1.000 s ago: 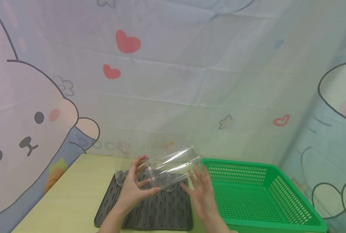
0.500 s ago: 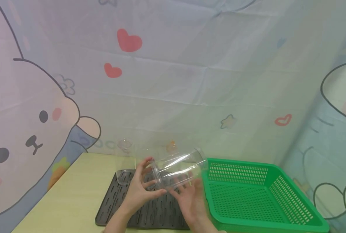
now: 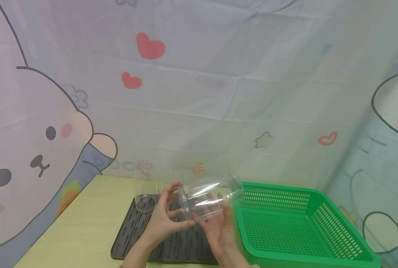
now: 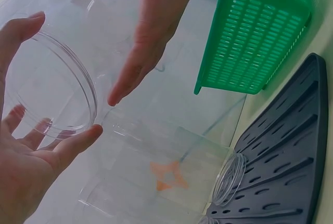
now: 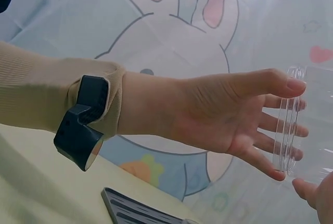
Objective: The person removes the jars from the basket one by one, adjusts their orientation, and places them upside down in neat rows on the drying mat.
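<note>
A clear plastic jar (image 3: pixel 215 195), cylindrical, lies tilted in the air above the mat, its right end higher and overlapping the basket's corner in the head view. My left hand (image 3: pixel 163 219) grips its left, ringed end, thumb below and fingers spread round the edge; this ringed end (image 4: pixel 67 68) faces the left wrist camera. Under and behind the jar's middle, my right hand (image 3: pixel 220 232) has its fingers spread and mostly straight against the wall. In the right wrist view, the left hand (image 5: pixel 223 109) holds the ringed end, and only the right hand's fingertips (image 5: pixel 307 190) enter.
Two more clear cylindrical containers stand on the dark ridged mat (image 3: pixel 127 242), a left one (image 3: pixel 146 190) and a partly hidden one (image 3: pixel 170 178). To the right is a green perforated basket (image 3: pixel 286 257). A cartoon-printed cloth (image 3: pixel 199 93) hangs behind the pale yellow table (image 3: pixel 75 223).
The jar and my left hand have shifted slightly right. My right hand has moved left from near the jar's far end to under its middle.
</note>
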`<state>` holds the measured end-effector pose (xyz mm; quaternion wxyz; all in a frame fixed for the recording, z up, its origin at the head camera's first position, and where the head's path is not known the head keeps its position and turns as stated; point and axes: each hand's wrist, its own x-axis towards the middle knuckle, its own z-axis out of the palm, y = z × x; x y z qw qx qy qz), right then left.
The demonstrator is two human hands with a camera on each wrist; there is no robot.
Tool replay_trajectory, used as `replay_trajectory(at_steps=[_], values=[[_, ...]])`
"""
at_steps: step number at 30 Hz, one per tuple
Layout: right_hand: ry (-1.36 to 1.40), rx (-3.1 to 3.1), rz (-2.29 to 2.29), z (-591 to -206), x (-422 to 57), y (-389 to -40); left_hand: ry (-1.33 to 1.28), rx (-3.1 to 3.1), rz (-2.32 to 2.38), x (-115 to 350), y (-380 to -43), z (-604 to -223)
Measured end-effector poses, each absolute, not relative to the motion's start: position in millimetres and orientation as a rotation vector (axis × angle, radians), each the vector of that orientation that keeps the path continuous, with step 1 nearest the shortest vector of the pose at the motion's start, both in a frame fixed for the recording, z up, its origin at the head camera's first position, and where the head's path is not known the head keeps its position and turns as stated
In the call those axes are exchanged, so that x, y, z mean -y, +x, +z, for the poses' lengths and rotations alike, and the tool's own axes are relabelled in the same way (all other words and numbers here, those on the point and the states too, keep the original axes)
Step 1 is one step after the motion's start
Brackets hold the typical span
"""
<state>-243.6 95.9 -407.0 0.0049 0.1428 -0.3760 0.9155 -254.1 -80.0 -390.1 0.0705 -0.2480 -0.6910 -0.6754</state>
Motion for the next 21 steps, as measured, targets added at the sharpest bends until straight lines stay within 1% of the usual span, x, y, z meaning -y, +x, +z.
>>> replay_trajectory(at_steps=[16,21], values=[[0.332,1.144,2.877,-402.7,-93.1,-241.2,-0.825,2.118,-2.064,84.0,-255.6,-389.5],[0.340,1.154,2.867,-403.4,-92.3,-240.9,-0.826,2.145,-2.065,87.4,-256.7,-388.9]])
